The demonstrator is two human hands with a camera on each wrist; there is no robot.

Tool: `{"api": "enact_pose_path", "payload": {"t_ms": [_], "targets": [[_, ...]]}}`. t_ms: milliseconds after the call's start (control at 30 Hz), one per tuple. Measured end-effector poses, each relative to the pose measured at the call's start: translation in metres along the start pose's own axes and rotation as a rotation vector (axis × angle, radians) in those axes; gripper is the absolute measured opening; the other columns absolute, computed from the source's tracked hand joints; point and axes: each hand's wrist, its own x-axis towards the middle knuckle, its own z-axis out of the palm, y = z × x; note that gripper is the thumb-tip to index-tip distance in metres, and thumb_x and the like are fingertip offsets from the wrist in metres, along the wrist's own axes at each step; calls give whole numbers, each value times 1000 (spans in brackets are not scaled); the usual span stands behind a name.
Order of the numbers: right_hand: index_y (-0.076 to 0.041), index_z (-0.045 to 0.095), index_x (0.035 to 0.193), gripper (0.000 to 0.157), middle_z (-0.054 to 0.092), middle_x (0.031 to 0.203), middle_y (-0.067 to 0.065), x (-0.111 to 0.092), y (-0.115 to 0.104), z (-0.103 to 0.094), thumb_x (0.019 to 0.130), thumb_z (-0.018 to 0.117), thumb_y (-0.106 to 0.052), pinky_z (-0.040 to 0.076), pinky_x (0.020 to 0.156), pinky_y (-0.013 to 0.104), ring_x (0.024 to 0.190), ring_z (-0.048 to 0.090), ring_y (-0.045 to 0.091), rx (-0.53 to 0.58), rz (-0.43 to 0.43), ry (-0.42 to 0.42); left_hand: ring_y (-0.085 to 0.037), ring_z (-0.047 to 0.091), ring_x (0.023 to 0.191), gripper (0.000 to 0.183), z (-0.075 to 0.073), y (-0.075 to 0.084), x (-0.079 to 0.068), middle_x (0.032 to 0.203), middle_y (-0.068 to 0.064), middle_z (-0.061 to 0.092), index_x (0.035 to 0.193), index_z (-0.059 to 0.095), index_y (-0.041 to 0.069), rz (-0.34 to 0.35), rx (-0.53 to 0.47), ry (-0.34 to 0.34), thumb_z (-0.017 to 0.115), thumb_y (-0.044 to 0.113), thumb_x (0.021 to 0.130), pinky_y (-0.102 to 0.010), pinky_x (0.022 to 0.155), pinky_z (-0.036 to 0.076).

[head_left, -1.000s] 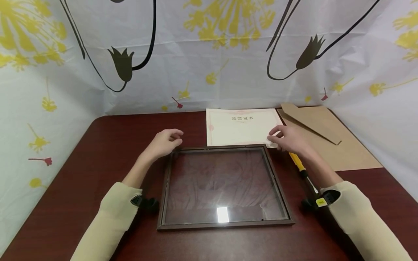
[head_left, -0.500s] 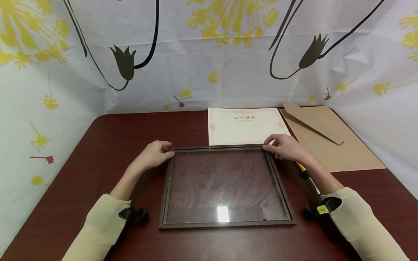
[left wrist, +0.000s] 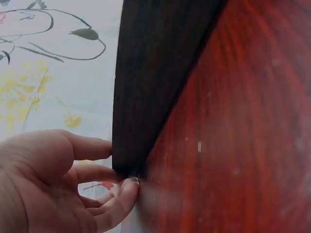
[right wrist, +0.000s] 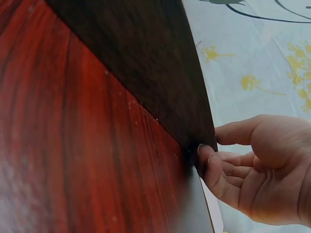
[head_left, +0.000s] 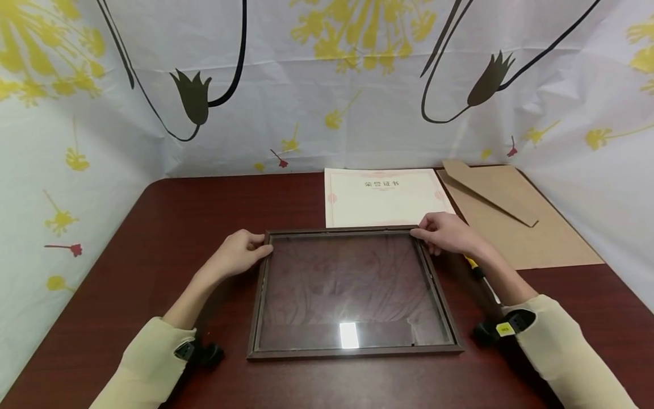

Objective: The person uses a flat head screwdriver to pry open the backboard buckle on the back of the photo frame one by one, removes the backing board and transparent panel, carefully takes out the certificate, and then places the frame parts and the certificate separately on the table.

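Note:
A dark brown picture frame (head_left: 352,350) with a clear pane lies flat on the table. My left hand (head_left: 236,253) grips its far left corner, thumb on the top edge. In the left wrist view the fingers (left wrist: 114,206) curl in at the lower edge of the frame's side (left wrist: 146,73). At the far right corner, my right hand (head_left: 447,232) pinches the frame the same way. The right wrist view shows its fingertips (right wrist: 209,165) tucked by the lower edge of the side (right wrist: 160,63).
A cream certificate (head_left: 380,201) lies just beyond the frame. To its right is a brown backing board (head_left: 531,227) with a folded stand flap (head_left: 490,193). A yellow-handled screwdriver (head_left: 476,270) lies partly under the right forearm. Patterned white cloth (head_left: 306,85) hangs behind the table.
Both hands have come down and nearer to me, from above the far corners onto the frame. In the last half second the left hand has slid slightly down the left side. The frame stays put.

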Motion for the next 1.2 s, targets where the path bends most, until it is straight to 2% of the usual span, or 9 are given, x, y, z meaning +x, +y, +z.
{"api": "enact_pose_path", "payload": {"t_ms": [67, 133, 200, 300, 367, 533, 733, 1000, 1200], "targets": [[-1, 62, 90, 26, 62, 63, 3, 0, 0, 0, 100, 66, -25, 51, 56, 32, 54, 61, 20, -2, -12, 0, -44, 53, 127, 53, 0, 0, -1, 147, -27, 47, 144, 48, -9, -8, -6, -10, 58, 25, 104, -49, 90, 52], [-2, 61, 89, 24, 62, 63, 3, 0, 0, 0, 100, 66, -24, 50, 57, 32, 53, 61, 20, -4, -19, 1, -45, 46, 133, 58, -1, -1, -2, 150, -26, 43, 147, 45, -7, -30, -27, -32, 59, 28, 104, -55, 101, 46], [-2, 61, 89, 24, 62, 63, 3, 0, 1, 1, 100, 66, -22, 50, 57, 32, 53, 61, 20, 1, -22, 3, -45, 45, 135, 62, -2, -1, -2, 154, -25, 39, 151, 40, -5, -51, -61, -52, 60, 31, 103, -56, 102, 44], [-2, 61, 89, 23, 62, 64, 4, 0, 3, 1, 100, 66, -21, 50, 56, 32, 53, 61, 21, 12, -19, 2, -41, 54, 127, 67, -4, 0, -4, 156, -24, 36, 155, 34, -1, -65, -145, -62, 61, 31, 103, -53, 101, 46], [-1, 61, 90, 23, 62, 64, 5, 0, 4, 1, 100, 65, -21, 51, 56, 33, 53, 61, 21, 16, -17, 1, -36, 61, 118, 68, -4, 0, -4, 151, -25, 43, 156, 32, -1, -66, -236, -49, 62, 29, 103, -51, 99, 48], [0, 62, 92, 24, 62, 66, 5, -1, 5, 0, 101, 65, -23, 52, 57, 33, 54, 61, 21, 27, -24, -4, -20, 67, 99, 69, 0, 1, -1, 122, -24, 62, 159, 21, -2, -66, -452, -29, 59, 18, 104, -43, 96, 51], [0, 62, 93, 26, 63, 67, 5, -1, 4, -1, 101, 65, -25, 52, 58, 33, 55, 62, 21, 34, -24, -11, -16, 66, 83, 68, 6, 5, 4, 117, -21, 51, 161, 12, 3, -151, -714, -27, 51, 10, 106, -35, 85, 55], [1, 62, 95, 27, 64, 68, 5, 0, 3, -2, 102, 64, -25, 54, 59, 34, 55, 62, 21, 53, -17, -18, -13, 61, 78, 58, 11, 8, 8, 108, -12, 53, 156, 22, 3, -209, -883, 34, 50, 19, 108, -28, 77, 54], [0, 61, 95, 28, 65, 70, 6, 1, 2, -2, 102, 64, -27, 54, 60, 35, 56, 63, 22, 45, -4, -16, -11, 60, 77, 52, 14, 9, 8, 109, -10, 54, 155, 24, 0, -232, -966, 82, 38, 24, 111, -24, 72, 53]]}}
